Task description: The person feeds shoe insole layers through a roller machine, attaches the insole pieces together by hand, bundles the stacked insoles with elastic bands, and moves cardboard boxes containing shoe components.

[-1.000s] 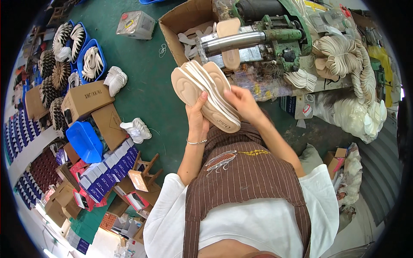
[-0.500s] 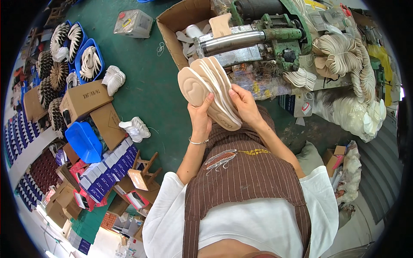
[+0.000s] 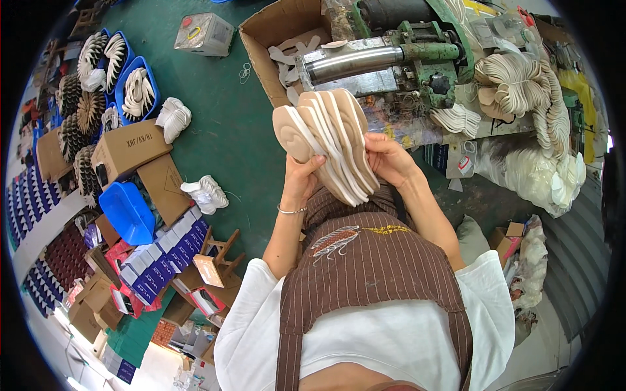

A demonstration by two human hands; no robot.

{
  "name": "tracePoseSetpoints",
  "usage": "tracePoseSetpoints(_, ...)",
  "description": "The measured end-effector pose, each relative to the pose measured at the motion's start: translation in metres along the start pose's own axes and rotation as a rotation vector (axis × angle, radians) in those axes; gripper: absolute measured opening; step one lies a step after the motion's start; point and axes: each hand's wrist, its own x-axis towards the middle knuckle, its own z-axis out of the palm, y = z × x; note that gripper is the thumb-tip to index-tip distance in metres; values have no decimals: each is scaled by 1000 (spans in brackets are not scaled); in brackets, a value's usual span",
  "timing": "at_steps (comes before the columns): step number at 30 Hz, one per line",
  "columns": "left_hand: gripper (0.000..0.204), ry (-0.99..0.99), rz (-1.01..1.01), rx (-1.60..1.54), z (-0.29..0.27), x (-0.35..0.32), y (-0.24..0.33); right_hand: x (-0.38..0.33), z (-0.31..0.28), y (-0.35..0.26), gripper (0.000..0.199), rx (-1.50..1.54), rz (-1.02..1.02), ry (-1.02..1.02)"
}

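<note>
Between my two hands I hold a fanned stack of beige insoles (image 3: 329, 143) with white edges. My left hand (image 3: 302, 174) grips the left side of the stack, thumb over the front insole. At the right side, my right hand (image 3: 390, 159) pinches the edge of the stack. The insoles stand tilted in front of my brown striped apron (image 3: 372, 274). Beyond them is a green machine (image 3: 424, 58) with a shiny steel roller (image 3: 355, 64). Most of my fingers are hidden behind the stack.
An open cardboard box (image 3: 261, 45) with insole pieces stands left of the machine. Tied bundles of insoles (image 3: 512, 78) lie on the bench at right. Blue tubs (image 3: 127, 212), cartons (image 3: 134, 146) and a metal can (image 3: 204, 34) stand on the green floor at left.
The stack has spread into a wider fan and shifted slightly right. My right hand has moved right and a little down with it. A beige piece above the roller has dropped lower behind it.
</note>
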Motion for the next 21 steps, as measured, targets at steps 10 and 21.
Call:
tracePoseSetpoints(10, 37, 155, 120, 200, 22, 2, -17, 32, 4, 40, 18, -870, -799, 788)
tracePoseSetpoints(21, 37, 300, 119, 137, 19, 4, -24, 25, 1, 31, 21, -503, -501, 542)
